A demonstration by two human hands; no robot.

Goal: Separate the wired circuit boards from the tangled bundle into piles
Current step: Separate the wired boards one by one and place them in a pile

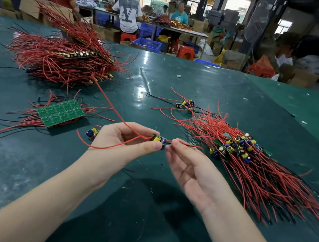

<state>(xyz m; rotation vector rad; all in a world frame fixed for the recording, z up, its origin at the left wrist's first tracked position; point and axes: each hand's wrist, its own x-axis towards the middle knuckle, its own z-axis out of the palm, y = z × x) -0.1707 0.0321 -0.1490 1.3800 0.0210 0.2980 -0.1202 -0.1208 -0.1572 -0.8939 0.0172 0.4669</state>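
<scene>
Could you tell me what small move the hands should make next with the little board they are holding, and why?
Probably carry the small board rightward and lay it on the sorted pile. The left hand pinches it and the right hand pinches its wire at the other end. One red wire still trails back toward the tangled bundle, so it may need pulling clear first.

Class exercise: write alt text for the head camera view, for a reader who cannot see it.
Two bare hands hold one small circuit board with red wires above a green table: the left hand pinches the board, the right hand pinches a wire at its end. A sorted pile lies right, a tangled bundle far left.
</scene>
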